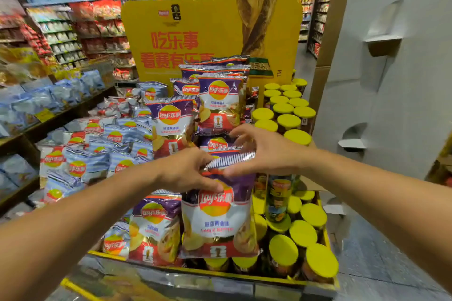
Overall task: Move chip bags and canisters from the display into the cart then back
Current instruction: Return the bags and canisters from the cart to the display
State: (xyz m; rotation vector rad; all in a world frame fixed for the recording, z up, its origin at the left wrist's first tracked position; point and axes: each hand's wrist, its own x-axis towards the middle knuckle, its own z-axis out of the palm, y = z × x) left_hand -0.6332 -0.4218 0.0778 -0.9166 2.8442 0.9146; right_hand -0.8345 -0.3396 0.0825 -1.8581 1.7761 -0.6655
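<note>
A purple and white chip bag (217, 217) hangs upright over the front of the display. My left hand (186, 171) pinches its striped top seam from the left, thumb on the bag's face. From the right, my right hand (259, 149) grips the same seam. Behind it, more purple chip bags (220, 100) stand stacked on the display. Canisters with yellow lids (303, 232) fill the display's right side, and further canisters (288, 110) stand on the tier behind. No cart can be made out for certain.
A yellow cardboard display sign (195, 32) rises behind the bags. Blue and white chip bags (105, 151) lie piled at the left. The display's yellow front rim (244, 275) runs below. A grey cardboard stand (391, 68) blocks the right side. Store shelves (61, 32) line the far left.
</note>
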